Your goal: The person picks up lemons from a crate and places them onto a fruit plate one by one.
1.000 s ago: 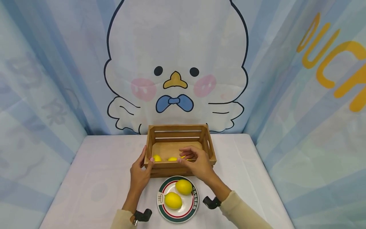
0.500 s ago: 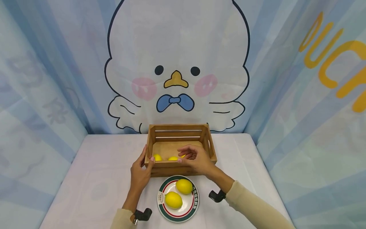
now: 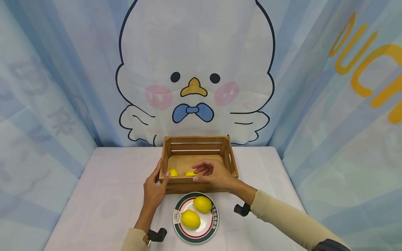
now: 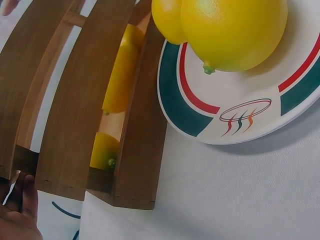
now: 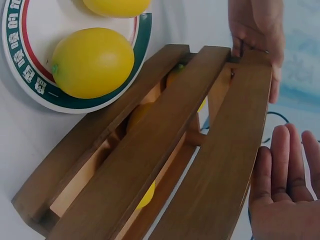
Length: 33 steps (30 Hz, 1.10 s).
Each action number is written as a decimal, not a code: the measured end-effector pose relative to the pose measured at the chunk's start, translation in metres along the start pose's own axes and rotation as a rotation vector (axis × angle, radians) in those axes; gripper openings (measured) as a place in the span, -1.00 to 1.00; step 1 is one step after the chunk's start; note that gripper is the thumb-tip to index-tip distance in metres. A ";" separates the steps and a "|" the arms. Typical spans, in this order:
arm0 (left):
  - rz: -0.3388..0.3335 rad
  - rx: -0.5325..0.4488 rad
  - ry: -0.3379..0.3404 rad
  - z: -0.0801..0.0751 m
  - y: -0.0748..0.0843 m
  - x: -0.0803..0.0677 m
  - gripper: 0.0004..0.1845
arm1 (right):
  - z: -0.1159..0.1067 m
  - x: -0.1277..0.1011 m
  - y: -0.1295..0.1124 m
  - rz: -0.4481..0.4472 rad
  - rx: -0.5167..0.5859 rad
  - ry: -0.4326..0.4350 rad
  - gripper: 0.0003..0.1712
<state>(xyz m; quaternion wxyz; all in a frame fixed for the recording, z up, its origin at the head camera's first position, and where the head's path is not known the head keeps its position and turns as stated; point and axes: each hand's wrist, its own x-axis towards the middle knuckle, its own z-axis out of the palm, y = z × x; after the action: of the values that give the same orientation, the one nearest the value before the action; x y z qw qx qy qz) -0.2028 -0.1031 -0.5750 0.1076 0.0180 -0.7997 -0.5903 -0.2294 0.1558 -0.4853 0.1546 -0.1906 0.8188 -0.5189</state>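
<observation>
A slatted wooden crate (image 3: 196, 188) stands at the back of the table, with yellow lemons (image 3: 173, 172) inside along its front wall. My left hand (image 3: 154, 190) grips the crate's left front corner, thumb over the rim. Over the front rim, right of the middle, is my right hand (image 3: 216, 176); its fingers are bent loosely, and the right wrist view shows no object in its fingers (image 5: 280, 165). Through the slats in that view, a lemon (image 5: 146, 196) shows low in the crate. Two lemons (image 3: 190, 219) lie on a round plate (image 3: 195, 240) in front of the crate.
A white cloth (image 3: 116, 195) covers the table. Close behind the crate hangs a pale blue curtain (image 3: 194, 42) with a cartoon bird, and more curtain closes off both sides. The plate, rimmed in green and red, lies between my forearms.
My right hand has shifted slightly left along the crate's front rim, its forearm swinging out to the right. It now covers a yellow patch seen earlier beside it. My left hand keeps its grip.
</observation>
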 end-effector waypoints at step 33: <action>-0.010 0.000 -0.013 0.000 -0.001 0.001 -0.27 | -0.014 0.021 -0.010 -0.025 -0.125 -0.103 -0.42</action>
<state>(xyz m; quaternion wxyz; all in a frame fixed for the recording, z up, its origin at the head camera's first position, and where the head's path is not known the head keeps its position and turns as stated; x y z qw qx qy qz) -0.2036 -0.1037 -0.5760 0.0993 0.0180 -0.8002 -0.5912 -0.2529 0.1533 -0.4713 0.1776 -0.2365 0.8382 -0.4581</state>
